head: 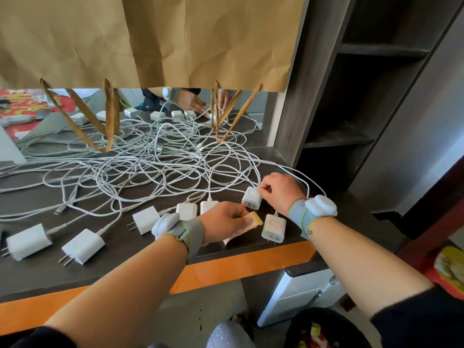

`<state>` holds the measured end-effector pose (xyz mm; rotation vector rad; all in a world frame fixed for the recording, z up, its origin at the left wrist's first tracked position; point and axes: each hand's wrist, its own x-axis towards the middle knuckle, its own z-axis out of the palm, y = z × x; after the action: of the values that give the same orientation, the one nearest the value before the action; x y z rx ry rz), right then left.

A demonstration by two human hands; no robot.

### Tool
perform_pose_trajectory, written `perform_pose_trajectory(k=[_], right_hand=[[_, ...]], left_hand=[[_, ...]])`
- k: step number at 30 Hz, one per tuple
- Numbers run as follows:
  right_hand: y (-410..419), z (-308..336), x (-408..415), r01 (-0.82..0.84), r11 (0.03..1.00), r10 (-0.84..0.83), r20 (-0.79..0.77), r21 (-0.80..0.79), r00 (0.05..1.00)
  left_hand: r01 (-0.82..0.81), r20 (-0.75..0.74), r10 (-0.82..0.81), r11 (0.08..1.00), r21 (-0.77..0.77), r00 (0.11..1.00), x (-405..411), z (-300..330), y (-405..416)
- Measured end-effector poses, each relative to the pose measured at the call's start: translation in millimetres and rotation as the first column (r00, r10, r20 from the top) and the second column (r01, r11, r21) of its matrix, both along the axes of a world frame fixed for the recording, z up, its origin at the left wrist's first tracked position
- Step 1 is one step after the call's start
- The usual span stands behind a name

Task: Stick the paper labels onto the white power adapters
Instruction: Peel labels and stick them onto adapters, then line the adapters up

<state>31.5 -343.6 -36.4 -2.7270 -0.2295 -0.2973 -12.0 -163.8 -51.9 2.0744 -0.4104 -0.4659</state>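
My right hand [277,190] grips a white power adapter [251,197], lifted a little off the dark desk with its prongs pointing toward me. My left hand [224,222] pinches a sheet of red-bordered paper labels [252,221] just below that adapter. Right of the sheet lies another adapter [273,227] with a red-bordered label stuck on its face. Several unlabelled white adapters lie in a row to the left, among them one [145,219], one [84,246] and one [29,241].
A tangle of white cables [155,169] covers the middle of the desk [120,262]. A mirror behind it is mostly hidden by brown paper bags [150,38]. The desk's orange front edge [238,267] runs below my hands. Dark shelves [371,71] stand at the right.
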Motion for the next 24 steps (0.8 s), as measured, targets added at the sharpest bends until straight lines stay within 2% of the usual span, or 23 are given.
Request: perform_pose_trajectory(k=[5, 8, 16, 21, 24], right_hand=[[-0.5, -1.6, -3.4, -0.038, 0.999, 0.038, -0.011, 0.019, 0.999], [-2.0, -1.5, -3.2, -0.044, 0.995, 0.048, -0.038, 0.09, 0.998], [-4.4, -5.7, 2.8, 0.04, 0.968, -0.005, -0.142, 0.247, 0.99], [10.1, -13.8, 8.1, 0.116, 0.98, -0.093, -0.142, 0.163, 0.985], [12.7, -20.0, 7.9, 0.132, 0.971, -0.096, -0.183, 0.199, 0.978]], left_hand=[[-0.004, 0.0, 0.004, 1.0, 0.01, 1.0, -0.6, 1.2, -0.2], [-0.013, -0.012, 0.013, 1.0, 0.002, 1.0, -0.1, 1.4, 0.6], [-0.022, -0.094, 0.015, 0.997, -0.068, 0.995, -0.2, 1.9, 1.2], [-0.03, -0.114, 0.022, 0.997, -0.067, 0.993, 0.1, 2.6, 2.4], [-0.031, -0.119, 0.021, 0.996, -0.083, 0.993, -1.0, 3.0, 2.7]])
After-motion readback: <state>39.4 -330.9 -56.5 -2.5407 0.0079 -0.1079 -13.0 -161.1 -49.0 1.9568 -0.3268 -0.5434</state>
